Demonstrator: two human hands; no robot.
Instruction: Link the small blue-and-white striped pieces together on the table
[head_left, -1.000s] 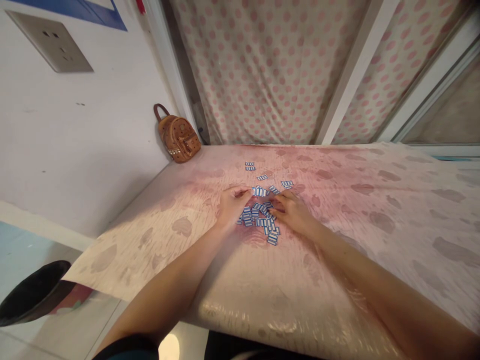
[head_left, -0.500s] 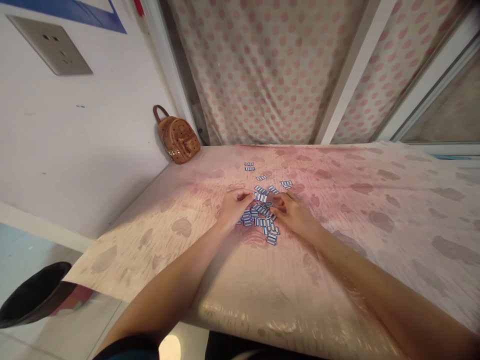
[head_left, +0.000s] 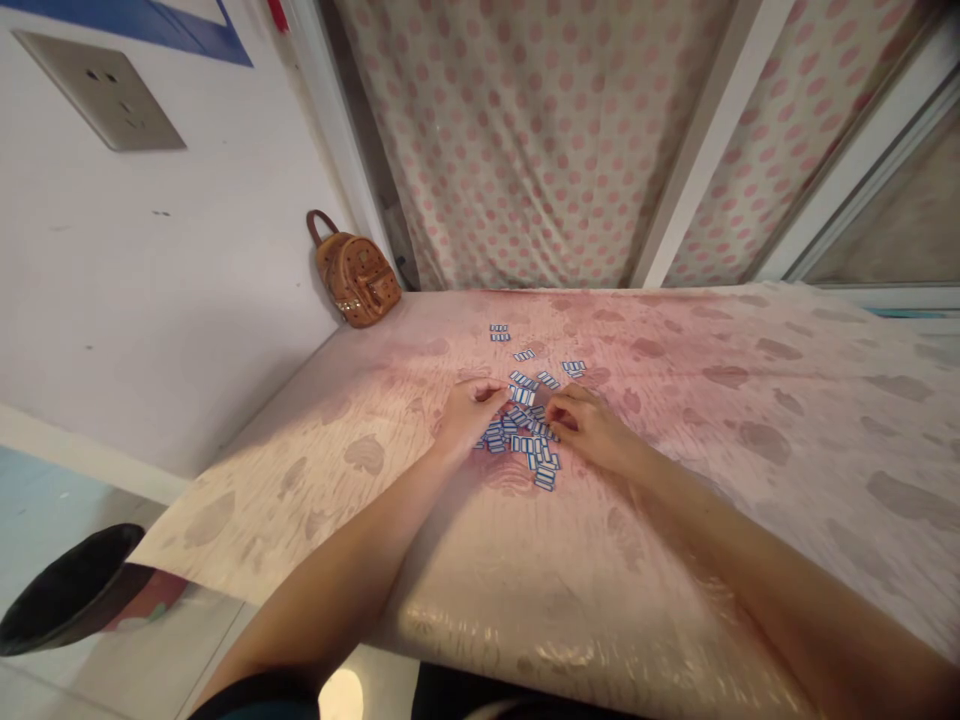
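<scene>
My left hand (head_left: 463, 418) pinches one edge of a small flat blue-and-white striped piece (head_left: 523, 395) between thumb and fingers. To the right of it, my right hand (head_left: 592, 425) has its thumb and fingertips drawn together; whatever may be between them is too small to make out. Beneath and between both hands lies a loose pile of similar striped pieces (head_left: 534, 447), some overlapping. A few more pieces (head_left: 523, 355) are scattered just beyond my fingers.
A patterned cover (head_left: 315, 440) lies over the table. At the far left corner a small brown backpack (head_left: 361, 280) leans by the wall. A polka-dot curtain (head_left: 540, 140) hangs behind the table, and a dark-lined bin (head_left: 71, 585) stands on the floor at left.
My right hand has shifted slightly, its fingertips drawing closer together. My left hand stays in place with the striped piece.
</scene>
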